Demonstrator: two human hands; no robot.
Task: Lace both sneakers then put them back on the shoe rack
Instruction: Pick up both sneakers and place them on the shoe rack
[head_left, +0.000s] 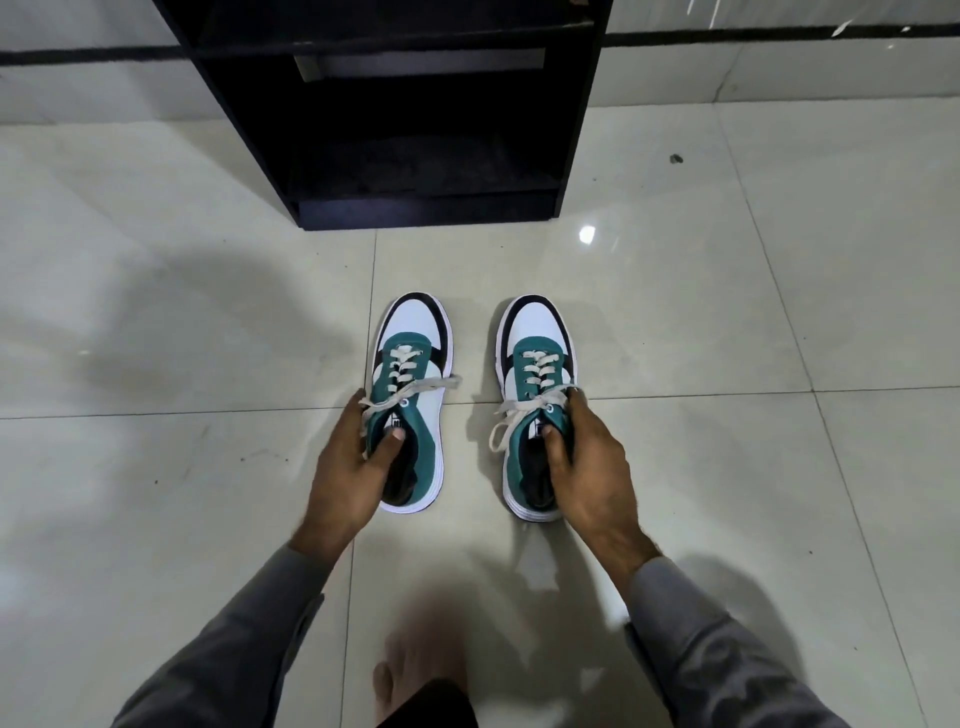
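Two teal, white and black sneakers stand side by side on the tiled floor, toes pointing away from me. My left hand (347, 467) grips the collar of the left sneaker (415, 332), thumb inside the opening. My right hand (592, 462) grips the collar of the right sneaker (535, 327) the same way. Both shoes have off-white laces threaded through their eyelets, with loose ends hanging to the sides. The black shoe rack (260, 130) stands straight ahead, its lower shelves dark and open.
Glossy pale floor tiles (701, 322) spread all around. My bare foot (415, 670) shows at the bottom centre, between my grey sleeves. A white wall with a black stripe runs behind the rack. A small dark speck (676, 159) lies on the floor at right.
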